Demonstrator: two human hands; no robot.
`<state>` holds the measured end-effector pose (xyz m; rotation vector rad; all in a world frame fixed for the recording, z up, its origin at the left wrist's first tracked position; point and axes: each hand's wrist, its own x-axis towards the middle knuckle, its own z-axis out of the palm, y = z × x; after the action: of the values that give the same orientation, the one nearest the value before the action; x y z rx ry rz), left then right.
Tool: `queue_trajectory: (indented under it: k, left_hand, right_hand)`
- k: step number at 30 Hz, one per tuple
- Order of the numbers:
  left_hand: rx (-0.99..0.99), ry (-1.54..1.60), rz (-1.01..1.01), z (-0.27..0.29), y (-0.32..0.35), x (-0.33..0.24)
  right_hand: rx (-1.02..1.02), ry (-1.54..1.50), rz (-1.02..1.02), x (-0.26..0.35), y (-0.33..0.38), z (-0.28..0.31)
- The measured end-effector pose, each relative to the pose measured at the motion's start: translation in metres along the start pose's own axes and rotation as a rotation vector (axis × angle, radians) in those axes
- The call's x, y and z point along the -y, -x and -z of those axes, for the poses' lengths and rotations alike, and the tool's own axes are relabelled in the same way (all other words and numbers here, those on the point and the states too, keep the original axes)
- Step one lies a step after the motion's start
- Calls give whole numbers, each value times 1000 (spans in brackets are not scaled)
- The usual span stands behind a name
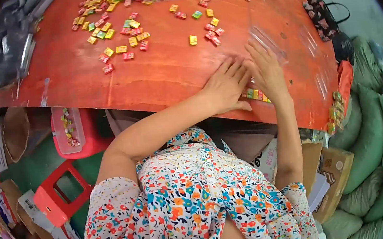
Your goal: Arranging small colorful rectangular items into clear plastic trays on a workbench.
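Head view: hands (pixel 247 80) perhaps on candies (pixel 256 95).

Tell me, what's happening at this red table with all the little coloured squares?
A person in a flowery top leans over a red table with both hands flat near its front edge. The left hand and right hand press on a row of small coloured candy packets, which seem to sit in a clear plastic sleeve. Many more loose packets lie scattered across the far side of the table. A clear tub holding a few more sits on a red stool below.
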<state>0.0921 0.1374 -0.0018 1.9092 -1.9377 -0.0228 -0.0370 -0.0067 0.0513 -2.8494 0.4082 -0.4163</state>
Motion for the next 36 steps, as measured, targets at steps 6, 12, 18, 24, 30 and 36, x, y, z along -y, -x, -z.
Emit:
queue_trajectory:
  k: [6, 12, 18, 24, 30, 36]
  left_hand:
    - [-101, 68, 6, 38, 40, 19]
    - [-288, -313, 509, 87, 121, 87]
    - [-197, -415, 810, 79, 176, 119]
    - [-130, -381, 816, 93, 165, 111]
    - [-102, -339, 827, 97, 166, 109]
    - [-105, -266, 834, 97, 160, 109]
  right_hand:
    - [112, -93, 136, 40, -104, -32]
    - [142, -117, 526, 103, -188, -98]
    - [180, 61, 464, 166, -189, -141]
    - [286, -212, 548, 125, -193, -96]
    - [187, -3, 158, 74, -335, -131]
    - [41, 174, 628, 73, -439, -197]
